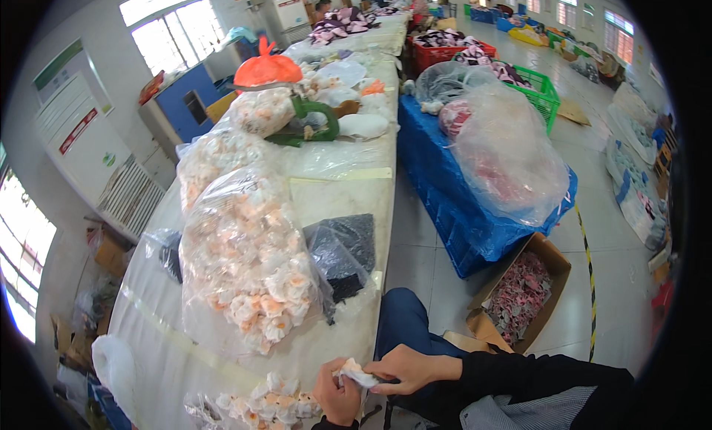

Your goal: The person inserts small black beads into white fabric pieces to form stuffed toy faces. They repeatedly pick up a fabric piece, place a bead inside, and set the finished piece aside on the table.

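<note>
Close to the table's near right edge, a small white and peach fabric piece [357, 372] is held between both hands. My left hand [337, 393] is closed round its left end. From the right, my right hand [406, 368] pinches the other end with thumb and fingers. Just left of my left hand lies a loose pile of similar white and peach pieces [271, 404]. Beyond it, a big clear plastic bag [248, 259] is full of such pieces. Beside that bag lies a clear bag of small black bits [345, 245].
The long covered table [341, 163] runs away from me, with a red bag [268, 65] and green cloth farther up. To the right stand a blue-covered crate [437, 207] under a large plastic bag [508, 156], a cardboard box [545, 311] of pink scraps, and a green crate [545, 96].
</note>
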Demonstrator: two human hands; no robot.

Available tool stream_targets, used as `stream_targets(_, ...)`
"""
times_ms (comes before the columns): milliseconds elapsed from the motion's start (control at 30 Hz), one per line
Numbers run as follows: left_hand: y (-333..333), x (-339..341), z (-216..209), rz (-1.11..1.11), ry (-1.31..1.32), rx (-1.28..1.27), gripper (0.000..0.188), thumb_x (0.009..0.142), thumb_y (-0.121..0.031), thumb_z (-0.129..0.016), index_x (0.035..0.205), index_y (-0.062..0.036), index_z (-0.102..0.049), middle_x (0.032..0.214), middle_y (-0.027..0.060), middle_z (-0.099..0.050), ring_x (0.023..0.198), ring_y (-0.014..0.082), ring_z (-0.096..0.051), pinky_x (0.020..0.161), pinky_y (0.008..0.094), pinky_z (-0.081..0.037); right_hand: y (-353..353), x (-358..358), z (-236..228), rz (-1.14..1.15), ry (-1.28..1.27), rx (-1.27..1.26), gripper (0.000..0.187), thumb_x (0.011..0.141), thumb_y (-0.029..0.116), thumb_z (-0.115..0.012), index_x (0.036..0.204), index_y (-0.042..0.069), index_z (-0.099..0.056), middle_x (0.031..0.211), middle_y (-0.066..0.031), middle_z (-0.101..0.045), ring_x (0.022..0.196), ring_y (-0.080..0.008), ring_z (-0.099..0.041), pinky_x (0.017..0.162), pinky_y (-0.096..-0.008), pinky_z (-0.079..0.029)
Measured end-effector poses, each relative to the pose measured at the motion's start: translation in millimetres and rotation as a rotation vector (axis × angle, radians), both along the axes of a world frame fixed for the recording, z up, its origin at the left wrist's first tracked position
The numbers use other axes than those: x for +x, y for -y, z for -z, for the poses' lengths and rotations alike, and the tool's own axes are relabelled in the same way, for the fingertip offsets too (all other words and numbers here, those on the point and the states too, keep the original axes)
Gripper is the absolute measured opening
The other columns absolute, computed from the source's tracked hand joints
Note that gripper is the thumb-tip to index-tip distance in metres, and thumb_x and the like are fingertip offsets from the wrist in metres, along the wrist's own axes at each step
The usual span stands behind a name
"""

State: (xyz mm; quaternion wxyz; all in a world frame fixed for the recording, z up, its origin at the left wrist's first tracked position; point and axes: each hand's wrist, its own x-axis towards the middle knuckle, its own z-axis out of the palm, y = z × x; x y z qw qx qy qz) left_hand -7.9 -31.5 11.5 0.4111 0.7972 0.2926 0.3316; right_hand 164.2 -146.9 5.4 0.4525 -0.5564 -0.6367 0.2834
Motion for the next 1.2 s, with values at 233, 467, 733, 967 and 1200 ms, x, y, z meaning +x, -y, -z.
stream_targets(233,-12,7,8,-0.093,0.009,-0.196,0.024,0.091,0.010,-0.056,0.110,-0.0003,-0.067,0.093,0.0131,-0.071,0.066,0.0194,-0.072,0.061,0.0300,-0.055,3,13,68,0.275,-0.404,-0.031,0.032,0.107,0.024,-0.053,0.091,0.003,-0.071,0.080,-0.0079,-0.071,0.073,-0.0187,-0.070,0.068,-0.0294,-0.052)
stream_targets(467,-10,0,6,-0.059,0.001,-0.095,0.030,0.087,0.014,-0.060,0.109,-0.0022,-0.071,0.096,0.0110,-0.074,0.065,0.0115,-0.065,0.058,0.0263,-0.049,-4,2,67,0.273,-0.193,-0.054,0.031,0.106,0.019,-0.052,0.087,0.004,-0.071,0.080,-0.0121,-0.072,0.069,-0.0263,-0.071,0.065,-0.0326,-0.052)
stream_targets(733,-35,-7,-37,-0.170,0.149,-0.102,0.037,0.086,0.008,-0.065,0.118,-0.0064,-0.074,0.091,0.0062,-0.068,0.064,0.0102,-0.053,0.060,0.0258,-0.044,-1,-2,67,0.305,-0.165,-0.050,0.028,0.102,0.017,-0.057,0.080,0.005,-0.071,0.073,-0.0114,-0.068,0.058,-0.0227,-0.065,0.056,-0.0312,-0.047)
stream_targets(967,-64,-32,-74,-0.379,0.082,-0.067,0.035,0.083,0.009,-0.064,0.112,-0.0057,-0.075,0.075,-0.0007,-0.056,0.062,0.0065,-0.044,0.057,0.0246,-0.038,-3,-2,78,0.322,-0.081,-0.010,0.030,0.103,0.020,-0.062,0.080,0.003,-0.070,0.062,-0.0130,-0.060,0.049,-0.0235,-0.058,0.050,-0.0331,-0.041)
stream_targets(1200,-112,-80,-111,-0.539,0.239,0.000,0.031,0.085,0.015,-0.052,0.105,0.0003,-0.072,0.087,0.0000,-0.069,0.062,-0.0004,-0.049,0.054,0.0206,-0.037,-2,-3,83,0.327,-0.051,-0.037,0.030,0.104,0.020,-0.061,0.081,0.003,-0.070,0.061,-0.0106,-0.058,0.048,-0.0183,-0.055,0.050,-0.0315,-0.040)
